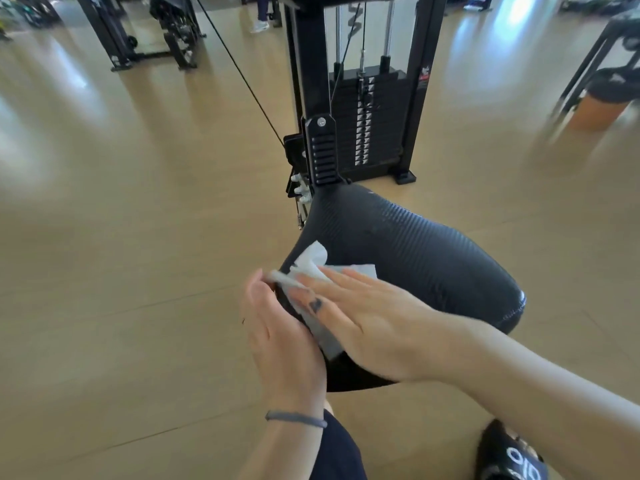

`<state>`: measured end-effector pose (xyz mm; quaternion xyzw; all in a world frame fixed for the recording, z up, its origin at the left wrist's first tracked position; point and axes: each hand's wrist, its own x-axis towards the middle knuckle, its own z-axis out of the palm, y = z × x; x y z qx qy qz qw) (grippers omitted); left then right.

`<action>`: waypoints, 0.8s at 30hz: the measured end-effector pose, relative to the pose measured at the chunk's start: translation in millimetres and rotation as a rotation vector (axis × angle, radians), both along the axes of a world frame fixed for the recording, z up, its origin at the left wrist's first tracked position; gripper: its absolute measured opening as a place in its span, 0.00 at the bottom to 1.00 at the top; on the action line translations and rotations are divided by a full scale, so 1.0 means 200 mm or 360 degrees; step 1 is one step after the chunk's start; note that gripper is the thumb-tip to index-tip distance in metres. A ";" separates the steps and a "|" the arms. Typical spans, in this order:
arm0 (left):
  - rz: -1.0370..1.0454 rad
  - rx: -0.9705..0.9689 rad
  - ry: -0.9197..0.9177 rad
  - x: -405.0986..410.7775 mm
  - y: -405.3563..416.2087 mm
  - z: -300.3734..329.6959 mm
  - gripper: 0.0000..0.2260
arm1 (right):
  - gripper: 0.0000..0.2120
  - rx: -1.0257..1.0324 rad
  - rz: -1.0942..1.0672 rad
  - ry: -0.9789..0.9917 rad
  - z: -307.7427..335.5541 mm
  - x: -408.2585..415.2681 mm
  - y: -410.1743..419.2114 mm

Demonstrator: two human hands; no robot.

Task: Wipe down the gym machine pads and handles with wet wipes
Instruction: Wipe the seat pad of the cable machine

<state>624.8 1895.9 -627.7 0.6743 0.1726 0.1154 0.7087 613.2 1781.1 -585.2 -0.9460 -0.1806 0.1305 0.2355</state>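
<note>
A black ribbed seat pad of a cable machine fills the middle of the view. A white wet wipe lies on the pad's near-left part and drapes over its left edge. My right hand lies flat on the wipe with straight fingers pressing it onto the pad. My left hand cups the pad's left edge from the side, its thumb and fingers curled around the edge and the hanging part of the wipe.
Behind the pad stands the machine's black frame with a weight stack and a cable running up left. Other gym equipment stands at the back left and another black frame at the right. My shoe shows bottom right on the tan floor.
</note>
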 end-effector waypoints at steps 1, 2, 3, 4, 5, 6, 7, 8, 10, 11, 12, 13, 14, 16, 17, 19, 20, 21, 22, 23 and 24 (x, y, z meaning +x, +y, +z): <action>0.0015 -0.0047 -0.0001 0.00 0.00 0.01 0.11 | 0.25 -0.0010 -0.0013 -0.0011 -0.01 0.10 0.00; 0.0023 -0.0104 0.0016 0.00 0.00 0.01 0.11 | 0.25 -0.0043 -0.0039 -0.0025 -0.04 0.21 -0.01; 0.0036 -0.0160 0.0042 0.00 -0.01 0.01 0.14 | 0.24 -0.0084 -0.0071 -0.0041 -0.06 0.31 -0.02; 0.0049 -0.0189 0.0056 0.00 -0.01 0.00 0.18 | 0.24 -0.0142 -0.0102 -0.0057 -0.07 0.40 -0.02; 0.0068 -0.0207 0.0056 0.00 -0.01 0.00 0.21 | 0.25 -0.0223 -0.0117 -0.0064 -0.09 0.46 -0.02; 0.0086 -0.0223 0.0061 0.00 -0.01 0.00 0.22 | 0.26 -0.0306 -0.0102 -0.0072 -0.09 0.48 0.00; 0.0088 -0.0241 0.0069 0.00 -0.01 0.00 0.23 | 0.26 -0.0353 -0.0062 -0.0084 -0.10 0.47 0.02; 0.0087 -0.0251 0.0072 0.00 -0.01 0.00 0.23 | 0.27 -0.0353 -0.0008 -0.0113 -0.12 0.43 0.04; 0.0098 -0.0246 0.0082 0.01 -0.01 0.00 0.22 | 0.27 -0.0263 0.0086 -0.0170 -0.13 0.34 0.07; 0.0113 -0.0239 0.0085 0.01 -0.01 0.00 0.22 | 0.26 -0.0234 0.0112 -0.0163 -0.13 0.34 0.06; 0.0126 -0.0222 0.0082 0.01 -0.01 0.01 0.22 | 0.26 -0.0236 0.0111 -0.0139 -0.13 0.38 0.04; 0.0137 -0.0194 0.0077 0.01 -0.02 0.01 0.23 | 0.26 -0.0258 0.0086 -0.0108 -0.13 0.43 0.01; 0.0144 -0.0165 0.0072 0.00 -0.02 0.02 0.24 | 0.27 -0.0282 0.0047 -0.0080 -0.13 0.50 -0.01; 0.0143 -0.0135 0.0075 0.01 -0.02 0.02 0.23 | 0.27 -0.0305 -0.0057 -0.0009 -0.12 0.64 -0.07; 0.0132 -0.0132 0.0092 0.00 -0.01 0.02 0.21 | 0.26 -0.0299 -0.0125 0.0021 -0.13 0.69 -0.10; 0.0100 -0.0110 0.0123 0.00 -0.01 0.02 0.15 | 0.26 -0.0288 -0.0284 0.0015 -0.13 0.76 -0.19; 0.0091 -0.0087 0.0127 -0.01 -0.01 0.03 0.14 | 0.26 -0.0326 -0.0362 0.0026 -0.13 0.77 -0.24; 0.0083 -0.0066 0.0120 -0.02 -0.02 0.04 0.15 | 0.26 -0.0399 -0.0437 0.0053 -0.13 0.76 -0.28; 0.0083 -0.0046 0.0114 -0.02 -0.02 0.04 0.17 | 0.27 -0.0491 -0.0496 0.0075 -0.13 0.73 -0.31; 0.0090 -0.0032 0.0112 -0.02 -0.02 0.05 0.19 | 0.28 -0.0569 -0.0551 0.0083 -0.13 0.69 -0.33; 0.0096 -0.0024 0.0111 -0.02 -0.03 0.05 0.19 | 0.30 -0.0625 -0.0593 0.0079 -0.13 0.64 -0.32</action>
